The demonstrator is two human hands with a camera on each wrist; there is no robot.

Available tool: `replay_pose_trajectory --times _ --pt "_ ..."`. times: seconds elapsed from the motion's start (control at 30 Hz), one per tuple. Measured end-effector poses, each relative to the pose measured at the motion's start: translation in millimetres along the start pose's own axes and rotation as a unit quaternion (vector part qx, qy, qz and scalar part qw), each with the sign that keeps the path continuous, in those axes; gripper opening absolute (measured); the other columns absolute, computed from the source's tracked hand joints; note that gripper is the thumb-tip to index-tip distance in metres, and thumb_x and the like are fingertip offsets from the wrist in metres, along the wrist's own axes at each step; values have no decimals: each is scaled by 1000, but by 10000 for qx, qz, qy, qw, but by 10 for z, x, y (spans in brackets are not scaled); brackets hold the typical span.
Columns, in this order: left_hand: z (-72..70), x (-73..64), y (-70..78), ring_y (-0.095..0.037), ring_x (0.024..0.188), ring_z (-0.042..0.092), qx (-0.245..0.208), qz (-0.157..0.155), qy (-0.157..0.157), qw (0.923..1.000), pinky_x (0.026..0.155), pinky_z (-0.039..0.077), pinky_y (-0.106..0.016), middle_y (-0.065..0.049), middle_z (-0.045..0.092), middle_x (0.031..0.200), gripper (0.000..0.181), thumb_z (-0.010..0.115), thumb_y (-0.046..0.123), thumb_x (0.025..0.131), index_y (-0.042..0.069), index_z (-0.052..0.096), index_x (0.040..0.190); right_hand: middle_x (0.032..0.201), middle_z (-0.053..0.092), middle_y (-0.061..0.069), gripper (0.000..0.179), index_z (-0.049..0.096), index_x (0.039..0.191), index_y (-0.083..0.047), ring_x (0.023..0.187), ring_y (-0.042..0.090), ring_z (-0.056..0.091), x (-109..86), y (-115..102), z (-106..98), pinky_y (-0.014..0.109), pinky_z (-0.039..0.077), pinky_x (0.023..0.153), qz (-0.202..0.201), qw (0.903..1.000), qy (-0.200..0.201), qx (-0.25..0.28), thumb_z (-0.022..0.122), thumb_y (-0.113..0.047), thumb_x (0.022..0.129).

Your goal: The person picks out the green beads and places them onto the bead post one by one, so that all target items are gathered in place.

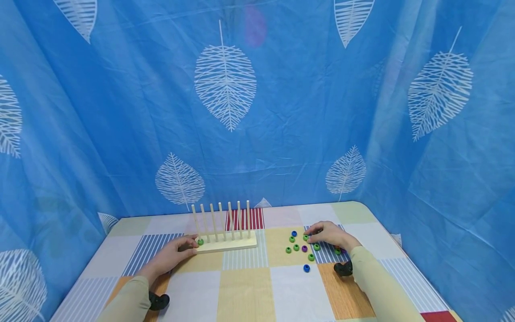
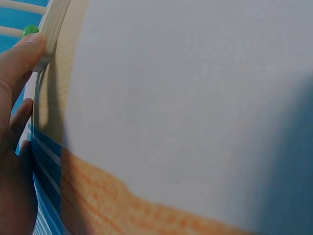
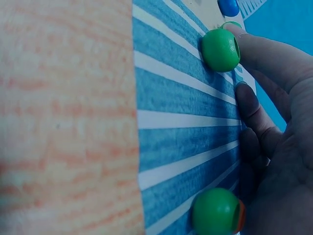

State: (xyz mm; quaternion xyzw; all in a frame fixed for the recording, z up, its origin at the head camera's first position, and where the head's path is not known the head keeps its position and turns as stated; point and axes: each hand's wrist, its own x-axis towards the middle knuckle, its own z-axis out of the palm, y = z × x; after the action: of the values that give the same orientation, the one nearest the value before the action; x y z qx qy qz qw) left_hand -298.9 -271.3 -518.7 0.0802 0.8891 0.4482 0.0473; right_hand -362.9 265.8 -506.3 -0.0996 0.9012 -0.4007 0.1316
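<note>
A pale wooden peg rack with several upright pegs stands left of centre. One green bead sits at the foot of its leftmost peg. My left hand holds the rack's left end, with the thumb in front, close to that bead. To the right, the thumb and index finger of my right hand pinch a green bead low over the cloth. The hand partly covers this bead in the right wrist view. Another green bead lies just beside the thumb.
Loose beads lie around the right hand: several green ones, a purple bead, and a blue bead nearest the front. A green bead rests under the right wrist, beside partly hidden ones. A blue curtain encloses the patchwork-covered table.
</note>
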Motion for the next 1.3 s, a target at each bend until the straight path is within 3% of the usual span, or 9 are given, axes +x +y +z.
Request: replay_pose_trajectory --times 1.3 --pt "-11 -9 23 -47 146 33 -39 -22 -34 10000 117 26 -65 -17 51 152 13 74 24 96 14 71 104 122 65 4 25 80 106 -20 108 25 56 10 -2 37 55 42 103 63 9998 165 -127 84 -32 85"
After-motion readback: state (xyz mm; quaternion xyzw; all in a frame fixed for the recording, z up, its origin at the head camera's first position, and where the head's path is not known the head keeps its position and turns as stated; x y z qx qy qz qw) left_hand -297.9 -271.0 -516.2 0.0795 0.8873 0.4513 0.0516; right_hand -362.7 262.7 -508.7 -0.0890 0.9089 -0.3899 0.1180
